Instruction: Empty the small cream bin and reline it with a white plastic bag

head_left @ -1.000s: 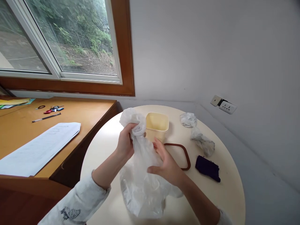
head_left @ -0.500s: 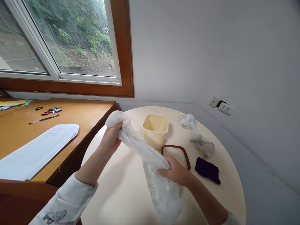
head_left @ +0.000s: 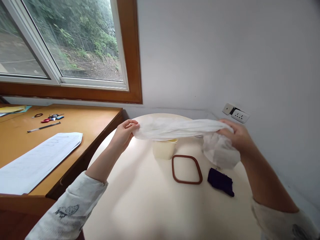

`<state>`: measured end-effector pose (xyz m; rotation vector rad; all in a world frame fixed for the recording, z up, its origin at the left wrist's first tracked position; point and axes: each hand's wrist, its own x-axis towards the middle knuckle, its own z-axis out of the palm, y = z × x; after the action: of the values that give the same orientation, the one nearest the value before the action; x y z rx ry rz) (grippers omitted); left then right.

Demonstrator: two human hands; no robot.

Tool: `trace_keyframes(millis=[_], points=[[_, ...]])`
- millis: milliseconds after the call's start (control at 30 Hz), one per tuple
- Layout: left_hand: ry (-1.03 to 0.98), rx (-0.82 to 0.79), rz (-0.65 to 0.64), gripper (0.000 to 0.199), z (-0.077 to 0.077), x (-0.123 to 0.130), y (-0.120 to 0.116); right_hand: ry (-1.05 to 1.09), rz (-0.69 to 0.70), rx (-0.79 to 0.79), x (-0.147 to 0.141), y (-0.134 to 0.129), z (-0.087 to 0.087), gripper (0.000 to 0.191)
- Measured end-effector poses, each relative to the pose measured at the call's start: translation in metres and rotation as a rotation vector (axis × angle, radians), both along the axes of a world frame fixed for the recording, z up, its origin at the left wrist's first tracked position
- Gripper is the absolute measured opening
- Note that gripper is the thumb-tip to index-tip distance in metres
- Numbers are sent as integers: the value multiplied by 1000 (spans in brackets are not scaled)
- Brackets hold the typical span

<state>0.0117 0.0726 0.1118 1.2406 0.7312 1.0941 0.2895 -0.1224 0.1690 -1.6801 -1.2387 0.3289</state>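
Observation:
A translucent white plastic bag (head_left: 180, 129) is stretched sideways above the round table (head_left: 150, 200). My left hand (head_left: 126, 131) is closed on its left end, thumb and fingers pinching it. At the other end my right hand (head_left: 235, 135) is wrapped round the bag, and a loose part of it hangs below that hand. Behind and under the bag stands a cream plastic bin (head_left: 163, 150), its rim partly hidden. A brown rounded-square ring (head_left: 187, 183) lies in front of the bin. To its right is a folded dark purple cloth (head_left: 220, 182).
On the wooden desk (head_left: 100, 116) at the left lie paper sheets (head_left: 42, 161), a pen (head_left: 43, 127), keys (head_left: 53, 117) and a black loop (head_left: 37, 115). A wall with a socket (head_left: 240, 115) stands behind the table. The crumpled bags at the table's right are mostly hidden.
My right hand has moved up and to the right, pulling the bag from a slant to nearly level. My left hand has moved slightly. The whole ring now shows.

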Motion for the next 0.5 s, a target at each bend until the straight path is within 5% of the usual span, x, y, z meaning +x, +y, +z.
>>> trace_keyframes(millis=[233,500], points=[[129,150,25,19,2,20,-7,-239,-106,61,16,20,55,17],[404,424,-41,36,7,37,-17,-479,49,-260,13,42,90,23]])
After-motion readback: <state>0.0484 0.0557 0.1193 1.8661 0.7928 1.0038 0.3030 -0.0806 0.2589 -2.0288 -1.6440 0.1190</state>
